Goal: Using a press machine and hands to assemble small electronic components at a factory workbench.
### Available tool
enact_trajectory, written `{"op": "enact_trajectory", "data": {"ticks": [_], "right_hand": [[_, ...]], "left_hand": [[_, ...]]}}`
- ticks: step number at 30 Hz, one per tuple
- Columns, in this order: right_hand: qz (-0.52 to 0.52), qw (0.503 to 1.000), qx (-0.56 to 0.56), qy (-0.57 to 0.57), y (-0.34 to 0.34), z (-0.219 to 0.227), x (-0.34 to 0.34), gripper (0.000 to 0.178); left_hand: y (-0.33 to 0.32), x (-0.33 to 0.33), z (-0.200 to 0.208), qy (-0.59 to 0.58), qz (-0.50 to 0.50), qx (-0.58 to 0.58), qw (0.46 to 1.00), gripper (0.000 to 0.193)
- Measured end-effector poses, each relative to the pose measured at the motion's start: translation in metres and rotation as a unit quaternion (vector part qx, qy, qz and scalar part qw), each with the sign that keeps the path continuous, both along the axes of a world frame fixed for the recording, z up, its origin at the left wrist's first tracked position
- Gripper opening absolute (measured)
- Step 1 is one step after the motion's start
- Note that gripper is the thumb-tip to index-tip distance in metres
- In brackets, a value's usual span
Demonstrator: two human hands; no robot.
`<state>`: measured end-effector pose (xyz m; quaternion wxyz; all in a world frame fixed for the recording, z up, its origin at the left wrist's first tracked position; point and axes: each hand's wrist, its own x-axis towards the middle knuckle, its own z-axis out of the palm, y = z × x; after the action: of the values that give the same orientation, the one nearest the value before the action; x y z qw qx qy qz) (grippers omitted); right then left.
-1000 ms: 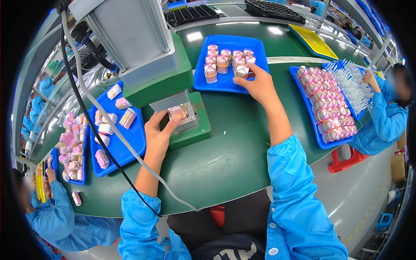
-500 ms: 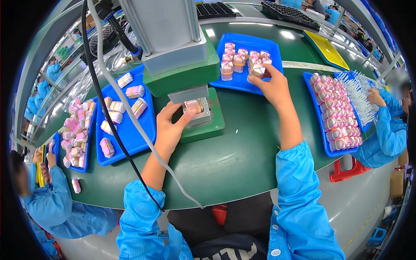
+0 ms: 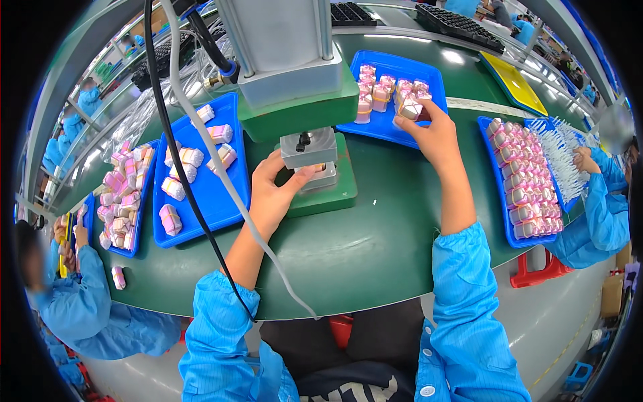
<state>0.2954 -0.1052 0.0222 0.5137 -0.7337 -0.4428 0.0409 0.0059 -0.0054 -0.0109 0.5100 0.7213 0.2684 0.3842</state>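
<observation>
A small green and grey press [image 3: 295,74] stands on the green table, its metal ram lowered over the nest [image 3: 315,171]. My left hand [image 3: 271,191] rests against the left side of that nest, fingers on the small part under the ram. My right hand [image 3: 429,130] reaches to the blue tray [image 3: 429,74] behind the press and is closed on a pink and white block-shaped part [image 3: 410,108]. Several more such parts stand in rows in that tray.
A blue tray [image 3: 207,194] left of the press holds several loose parts. Another blue tray [image 3: 516,234] at the right is packed with pink parts, where a person in blue [image 3: 599,208] works. Another person [image 3: 74,295] sits at lower left. Black cable [image 3: 181,161] hangs across.
The press ram has come down over the nest where the part in my left hand sat. My right hand stays at the rear tray, holding a part. The view has shifted closer.
</observation>
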Motion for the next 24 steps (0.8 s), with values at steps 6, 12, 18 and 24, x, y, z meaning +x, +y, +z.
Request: {"op": "enact_trajectory", "data": {"ticks": [6,12,18,24], "right_hand": [[0.002,1.0,-0.003,-0.006,0.001,-0.002,0.0,0.054],[-0.005,1.0,-0.001,-0.016,0.002,-0.005,0.002,0.051],[0.001,1.0,-0.005,-0.019,0.001,-0.003,0.0,0.054],[0.003,1.0,0.009,-0.009,0.002,-0.003,-0.002,0.053]], "left_hand": [[0.001,-0.001,-0.001,-0.001,0.005,0.02,1.0,0.025],[-0.007,0.003,0.01,-0.035,0.017,0.031,0.999,0.026],[-0.001,0.001,0.005,-0.024,-0.006,0.031,0.999,0.026],[-0.001,0.0,0.006,-0.008,-0.023,0.028,0.999,0.025]]}}
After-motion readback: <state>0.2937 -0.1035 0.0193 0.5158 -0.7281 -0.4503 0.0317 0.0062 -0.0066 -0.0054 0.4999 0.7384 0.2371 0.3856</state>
